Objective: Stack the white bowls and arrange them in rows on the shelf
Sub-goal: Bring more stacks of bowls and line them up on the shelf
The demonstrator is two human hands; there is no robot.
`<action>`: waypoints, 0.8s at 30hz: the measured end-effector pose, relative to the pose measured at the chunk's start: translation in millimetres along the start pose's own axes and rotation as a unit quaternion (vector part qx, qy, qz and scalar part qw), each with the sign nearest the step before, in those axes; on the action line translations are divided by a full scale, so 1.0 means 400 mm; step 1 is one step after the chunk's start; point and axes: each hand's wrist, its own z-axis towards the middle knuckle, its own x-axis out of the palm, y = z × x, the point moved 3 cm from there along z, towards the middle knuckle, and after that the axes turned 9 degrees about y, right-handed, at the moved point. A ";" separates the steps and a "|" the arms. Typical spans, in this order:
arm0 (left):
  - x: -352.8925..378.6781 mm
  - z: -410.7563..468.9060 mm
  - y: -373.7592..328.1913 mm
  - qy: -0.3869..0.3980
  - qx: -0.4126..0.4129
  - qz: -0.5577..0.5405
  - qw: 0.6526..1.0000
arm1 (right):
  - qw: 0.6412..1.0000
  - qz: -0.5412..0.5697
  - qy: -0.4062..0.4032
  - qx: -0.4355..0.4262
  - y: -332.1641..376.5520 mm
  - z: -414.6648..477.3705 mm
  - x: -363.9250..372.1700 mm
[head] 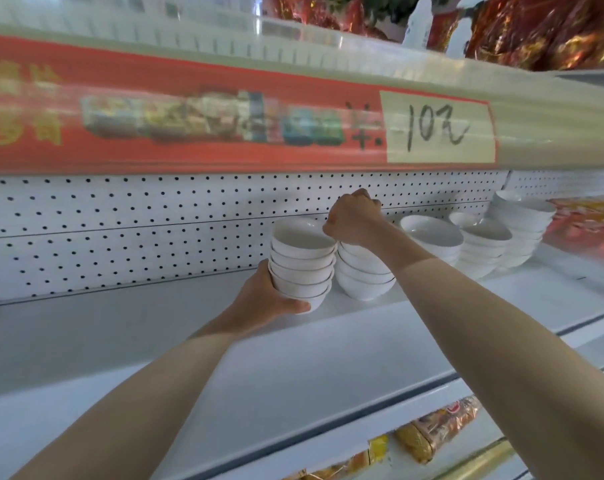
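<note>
While our left hand (266,301) grips the left bowl stack (300,261) low, our right hand (354,220) clasps the right stack (359,277) from above.

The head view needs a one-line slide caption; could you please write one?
Left hand holds one bowl stack by its base; right hand grips the neighbouring stack on the shelf.

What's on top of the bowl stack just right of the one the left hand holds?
The right hand sits on that stack, fingers curled over its top. The hand covers the top bowl's rim and inside.
</note>
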 end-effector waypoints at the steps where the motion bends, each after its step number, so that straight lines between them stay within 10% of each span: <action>1: 0.004 0.010 0.004 -0.005 -0.006 0.000 1.000 | 1.000 0.006 0.000 -0.007 -0.006 0.010 -0.001; 24: 0.030 0.011 -0.032 0.032 0.031 -0.070 0.997 | 0.973 0.206 0.045 -0.091 -0.069 0.072 0.029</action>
